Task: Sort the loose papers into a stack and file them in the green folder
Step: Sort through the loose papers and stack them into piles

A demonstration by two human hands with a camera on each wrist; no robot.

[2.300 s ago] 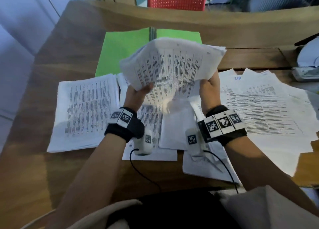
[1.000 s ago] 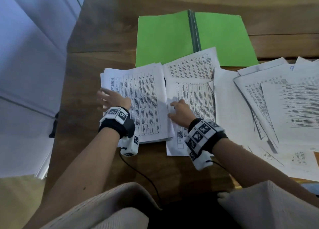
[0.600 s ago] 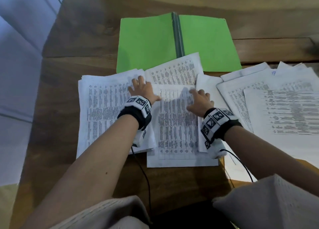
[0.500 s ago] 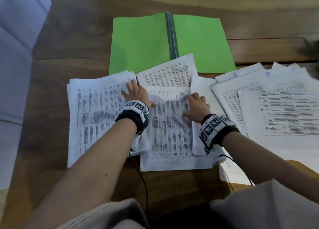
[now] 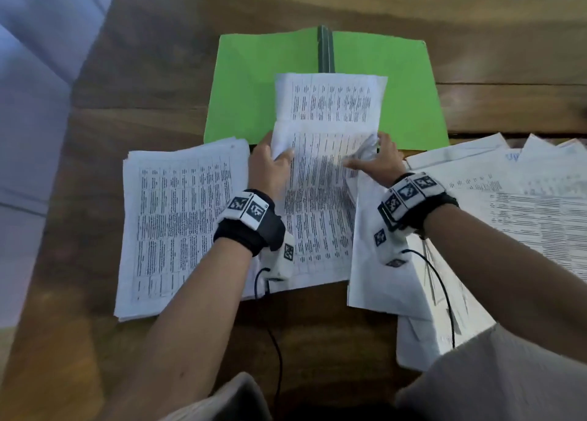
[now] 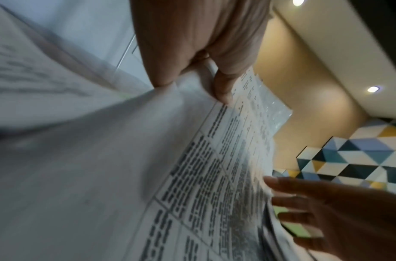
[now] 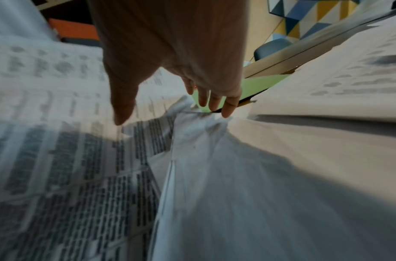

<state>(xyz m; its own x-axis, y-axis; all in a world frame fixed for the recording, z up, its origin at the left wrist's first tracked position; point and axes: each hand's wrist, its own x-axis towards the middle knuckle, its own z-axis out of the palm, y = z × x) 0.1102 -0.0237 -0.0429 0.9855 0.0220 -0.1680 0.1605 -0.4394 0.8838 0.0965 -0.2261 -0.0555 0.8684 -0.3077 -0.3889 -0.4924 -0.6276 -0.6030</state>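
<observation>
The green folder [image 5: 247, 103] lies open at the far middle of the table, its dark spine [image 5: 325, 49] upward. A few printed sheets [image 5: 320, 198] lie in front of me, their far end raised and reaching over the folder. My left hand [image 5: 270, 166] pinches their left edge between thumb and fingers [image 6: 219, 91]. My right hand [image 5: 374, 163] is at their crumpled right edge, thumb on top, fingers [image 7: 215, 104] spread and fairly straight beyond it. A strip of the folder [image 7: 259, 84] shows past those fingers.
A squared stack of printed papers [image 5: 181, 223] lies to the left of the held sheets. Loose overlapping sheets [image 5: 524, 204] cover the right side. Bare wooden table [image 5: 127, 71] lies left of and behind the folder. Wrist cables trail to the near edge.
Both hands slid forward from the middle of the sheets to their far end. The left hand took hold of the left edge and the sheets' far end rose over the folder.
</observation>
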